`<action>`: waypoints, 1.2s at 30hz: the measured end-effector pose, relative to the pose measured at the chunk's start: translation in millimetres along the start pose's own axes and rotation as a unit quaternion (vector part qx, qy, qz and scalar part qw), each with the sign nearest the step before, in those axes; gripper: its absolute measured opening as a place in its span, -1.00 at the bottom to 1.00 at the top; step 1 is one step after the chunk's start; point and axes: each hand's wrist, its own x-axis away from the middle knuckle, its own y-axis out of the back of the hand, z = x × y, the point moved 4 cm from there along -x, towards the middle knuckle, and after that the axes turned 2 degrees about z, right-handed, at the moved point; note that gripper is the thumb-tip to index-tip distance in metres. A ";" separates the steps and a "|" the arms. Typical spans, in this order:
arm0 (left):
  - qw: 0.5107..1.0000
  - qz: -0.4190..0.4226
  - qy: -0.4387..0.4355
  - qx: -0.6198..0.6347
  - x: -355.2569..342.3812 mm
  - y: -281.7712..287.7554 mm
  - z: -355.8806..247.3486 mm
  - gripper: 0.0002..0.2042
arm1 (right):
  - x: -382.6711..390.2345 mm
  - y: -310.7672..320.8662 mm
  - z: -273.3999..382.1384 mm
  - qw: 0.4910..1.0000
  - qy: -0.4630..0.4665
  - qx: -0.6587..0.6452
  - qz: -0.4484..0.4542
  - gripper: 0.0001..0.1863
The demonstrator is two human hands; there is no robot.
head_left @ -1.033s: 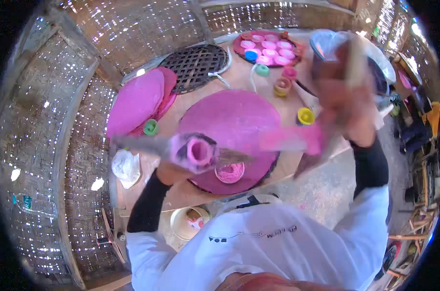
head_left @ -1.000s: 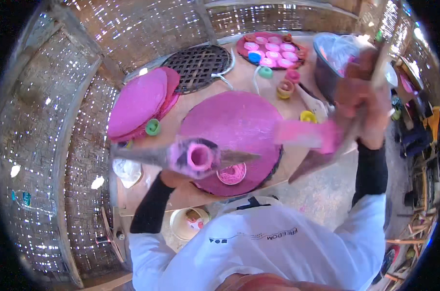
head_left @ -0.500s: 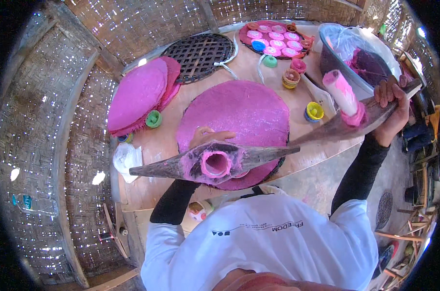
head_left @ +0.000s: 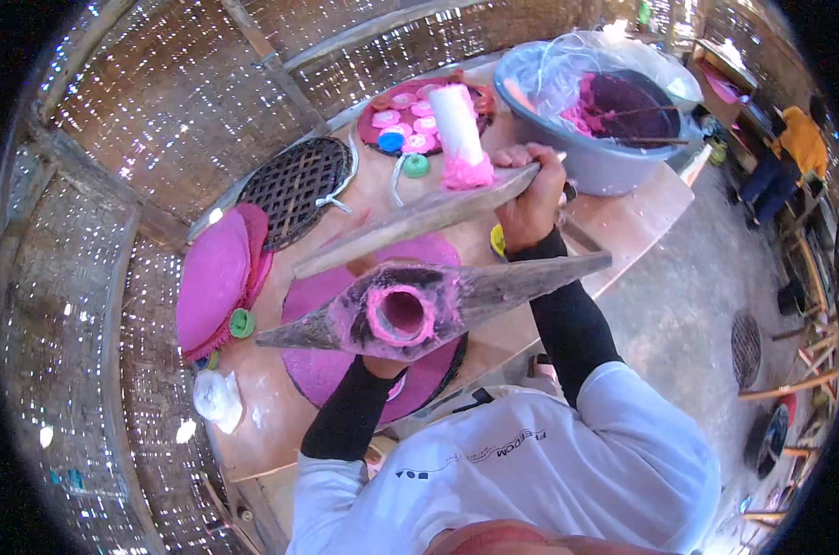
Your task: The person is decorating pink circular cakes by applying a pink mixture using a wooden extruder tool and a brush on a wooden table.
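Observation:
My right hand [head_left: 534,190] grips the end of a wooden bar [head_left: 419,222], fingers wrapped over it. Out of this bar rises a white cylinder [head_left: 455,125] with pink paste round its base, like a plunger. Nearer to me is a second wooden piece, a press body [head_left: 512,289] pointed at the left, with a pink-smeared round hole facing up. My left hand [head_left: 382,366] holds that body from below; only its wrist shows, the fingers are hidden. The two pieces are apart. Beneath them lies a round pink mat [head_left: 410,393], partly covered.
A grey tub [head_left: 581,162] with pink dough and clear plastic stands back right. Pink rounds [head_left: 218,287] are stacked left, beside a black woven tray [head_left: 294,190] and a green cup [head_left: 242,323]. Pink-white pieces [head_left: 419,125] lie on a far tray. A plastic bag [head_left: 218,400] sits near left.
The plunger bar has swung leftward in my right hand, from beside the press body to beyond it. My left fingers have gone out of sight. The view has turned right.

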 end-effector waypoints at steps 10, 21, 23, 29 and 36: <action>0.960 -0.259 -0.076 -0.079 -84.7 -37.2 -6.2 -0.69 | 27.5 35.4 22.8 0.878 -0.407 0.248 -0.038 -0.64; 0.887 -0.400 -0.165 -0.160 -106.7 -59.2 -73.8 -0.73 | 24.4 9.6 136.8 0.768 -0.340 0.507 0.193 -0.86; 0.891 -0.397 -0.166 -0.143 -110.1 -63.9 -69.9 -0.74 | 22.0 8.3 143.0 0.750 -0.301 0.548 0.213 -0.87; 0.852 -0.414 -0.131 -0.293 -119.4 -70.0 -55.6 -0.69 | 27.1 9.4 150.8 0.734 -0.299 0.574 0.205 -0.86; 0.830 -0.353 -0.138 -0.409 -107.5 -41.9 -36.7 -0.61 | 38.2 4.1 153.8 0.718 -0.241 0.620 0.205 -0.85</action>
